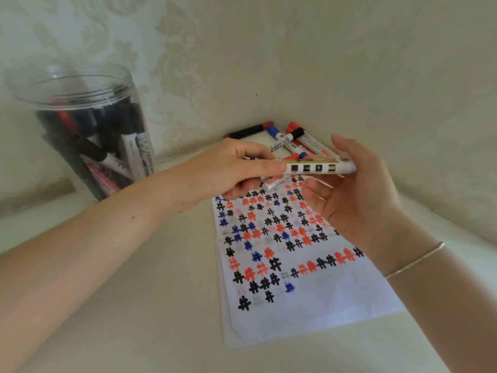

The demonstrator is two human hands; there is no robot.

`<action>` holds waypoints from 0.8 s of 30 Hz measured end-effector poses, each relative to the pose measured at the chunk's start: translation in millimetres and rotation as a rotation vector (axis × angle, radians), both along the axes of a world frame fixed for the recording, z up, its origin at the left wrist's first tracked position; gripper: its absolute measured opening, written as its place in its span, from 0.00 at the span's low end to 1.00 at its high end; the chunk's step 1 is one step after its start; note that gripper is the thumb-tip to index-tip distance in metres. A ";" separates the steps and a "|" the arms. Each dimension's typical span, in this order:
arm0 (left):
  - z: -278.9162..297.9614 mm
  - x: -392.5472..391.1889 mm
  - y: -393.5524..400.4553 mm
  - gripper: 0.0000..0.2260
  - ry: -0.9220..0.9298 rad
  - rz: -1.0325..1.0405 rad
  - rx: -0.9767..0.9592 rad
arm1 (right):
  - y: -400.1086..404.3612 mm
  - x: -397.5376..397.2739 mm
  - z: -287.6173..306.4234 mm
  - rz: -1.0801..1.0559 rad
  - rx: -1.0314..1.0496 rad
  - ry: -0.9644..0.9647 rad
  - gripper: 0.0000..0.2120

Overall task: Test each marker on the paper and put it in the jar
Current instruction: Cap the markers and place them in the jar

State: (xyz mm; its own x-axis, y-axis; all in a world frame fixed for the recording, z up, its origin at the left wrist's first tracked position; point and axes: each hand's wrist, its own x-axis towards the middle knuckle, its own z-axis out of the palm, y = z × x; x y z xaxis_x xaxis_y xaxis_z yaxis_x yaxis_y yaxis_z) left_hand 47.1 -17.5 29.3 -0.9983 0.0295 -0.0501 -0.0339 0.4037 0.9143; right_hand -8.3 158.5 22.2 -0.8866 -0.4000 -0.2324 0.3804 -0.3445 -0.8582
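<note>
two hands meet on one marker [318, 167], held level above the far end of the paper [309, 300]. your left hand [231, 168] pinches its near end, thumb along the barrel; your right hand [357, 189] cups the far end, fingers curled loosely about it. whether the right actually clamps or only steadies, you cannot tell. judgement: this two-handed hold suits pulling the cap, so the test stroke is likely next, not yet made. cap itself is hidden under the left fingers.

marker: white barrel, row of dark squares printed along its side, ink colour not readable.

paper lies flat on the table [134, 305], most of it filled with hash marks in black, red and blue; lower part blank, room for more strokes.

jar [88, 130] stands at left against the wall, lid off, already packed with markers. well apart from the hands.

pile of untested markers [293, 141] sits in the corner just behind the hands, within easy reach.
</note>
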 end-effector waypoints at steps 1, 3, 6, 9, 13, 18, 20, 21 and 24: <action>1.2 -0.3 -0.9 0.09 -0.008 0.034 0.008 | -1.8 -3.4 1.1 -0.069 0.073 0.066 0.09; 4.7 0.6 0.0 0.09 -0.001 0.090 -0.008 | -7.6 -7.2 5.3 -0.143 0.389 0.348 0.08; 10.1 3.3 3.1 0.13 0.127 0.188 -0.039 | -23.0 -3.6 11.6 -0.165 0.772 0.765 0.19; 18.2 7.2 1.9 0.17 0.298 0.322 0.011 | -36.4 6.8 25.2 -0.282 0.851 0.990 0.22; 29.2 13.1 5.1 0.16 0.409 0.383 0.136 | -41.3 15.9 38.0 -0.426 0.840 1.195 0.22; 42.5 22.6 6.1 0.17 0.576 0.413 0.125 | -41.2 34.8 50.0 -0.506 0.761 1.317 0.23; 45.8 23.5 3.8 0.17 0.620 0.438 0.126 | -43.7 37.9 58.6 -0.526 0.766 1.358 0.22; 47.1 23.2 2.5 0.17 0.638 0.445 0.112 | -45.5 36.9 62.3 -0.514 0.770 1.358 0.22; 53.9 26.2 -3.0 0.18 0.674 0.466 -0.034 | -50.9 26.1 67.6 -0.356 0.685 1.240 0.21</action>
State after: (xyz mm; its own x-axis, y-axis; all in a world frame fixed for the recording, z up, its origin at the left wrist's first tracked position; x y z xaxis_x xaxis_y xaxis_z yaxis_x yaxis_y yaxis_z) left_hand 73.3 -20.5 83.2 -0.7234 -0.3868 0.5719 0.3476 0.5116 0.7858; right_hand 17.8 107.6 89.8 -0.6818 -0.2486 0.6880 -0.7263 0.3419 -0.5963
